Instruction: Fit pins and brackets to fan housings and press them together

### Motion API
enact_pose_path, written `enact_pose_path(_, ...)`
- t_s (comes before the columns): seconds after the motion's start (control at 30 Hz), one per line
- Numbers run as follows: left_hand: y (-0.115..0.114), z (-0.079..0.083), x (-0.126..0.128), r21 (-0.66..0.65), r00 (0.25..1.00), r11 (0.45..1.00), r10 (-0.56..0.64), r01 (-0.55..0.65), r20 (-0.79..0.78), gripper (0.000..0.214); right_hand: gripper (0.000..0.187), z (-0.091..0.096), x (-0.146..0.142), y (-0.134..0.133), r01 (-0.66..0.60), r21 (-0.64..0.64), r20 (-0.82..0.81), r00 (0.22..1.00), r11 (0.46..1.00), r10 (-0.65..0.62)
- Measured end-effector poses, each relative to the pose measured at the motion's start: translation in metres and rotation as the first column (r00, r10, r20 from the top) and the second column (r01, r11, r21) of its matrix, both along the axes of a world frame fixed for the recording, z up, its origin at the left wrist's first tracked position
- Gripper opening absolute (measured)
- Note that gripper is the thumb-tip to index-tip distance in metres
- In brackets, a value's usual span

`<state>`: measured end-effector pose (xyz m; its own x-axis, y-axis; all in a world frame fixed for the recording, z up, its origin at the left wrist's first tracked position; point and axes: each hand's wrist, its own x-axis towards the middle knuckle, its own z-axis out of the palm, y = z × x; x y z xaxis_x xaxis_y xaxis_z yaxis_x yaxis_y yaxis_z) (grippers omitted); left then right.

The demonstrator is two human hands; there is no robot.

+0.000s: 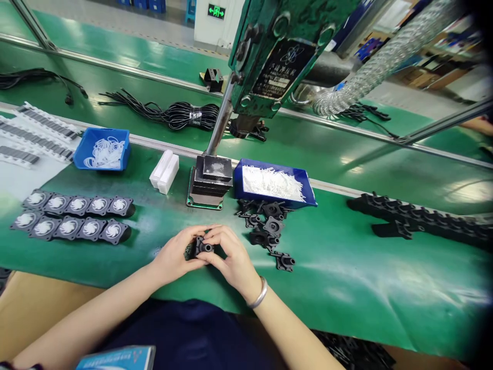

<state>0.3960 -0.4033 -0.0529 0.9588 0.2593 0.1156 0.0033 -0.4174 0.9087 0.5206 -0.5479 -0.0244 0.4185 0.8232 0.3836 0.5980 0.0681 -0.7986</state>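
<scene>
Between both hands, just above the green table, is a black plastic pump cover [204,247] with a round, hollow spout facing up. My left hand [177,257] closes on its left side, the thumb along the near edge. From the right, the fingers and thumb of my right hand [230,253] grip the same part; a silver bangle [259,293] circles that wrist. Several loose black covers [273,226] lie right of my hands. Beyond my fingers stands the press block [211,177] on its base. Parts of the held cover are hidden by my fingers.
The green press head [281,56] overhangs the table. A blue bin of white pins [275,182] and a blue bin of white rings [103,151] stand behind. Black housings with white impellers [77,205] line the left; assembled black parts [419,218] line the right.
</scene>
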Motion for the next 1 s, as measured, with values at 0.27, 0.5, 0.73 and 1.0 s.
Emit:
enact_pose_path(0.27, 0.004, 0.004, 0.002, 0.043, 1.000, 0.999, 0.004, -0.004, 0.001, 0.059, 0.018, -0.008, -0.001, 0.000, -0.003, 0.034, 0.004, 1.000, 0.999, 0.003)
enact_pose_path(0.5, 0.003, 0.014, 0.002, 0.011, 0.999, 1.000, 0.020, -0.021, 0.031, 0.051, 0.024, 0.005, 0.004, -0.001, -0.014, -0.012, 0.009, 1.000, 1.000, 0.014)
enact_pose_path(0.73, 0.048, 0.096, 0.048, 0.304, 0.936, 0.942, 0.025, -0.140, 0.351, 0.037, 0.022, 0.131, 0.085, 0.002, 0.211, 0.266, 0.322, 0.900, 0.941, -0.293)
enact_pose_path(1.0, 0.092, 0.120, 0.136, 0.271, 0.926, 0.945, 0.072, -0.183, 0.372, 0.040, 0.083, 0.324, 0.160, 0.075, 0.186, 0.470, 0.143, 0.949, 0.863, -0.282)
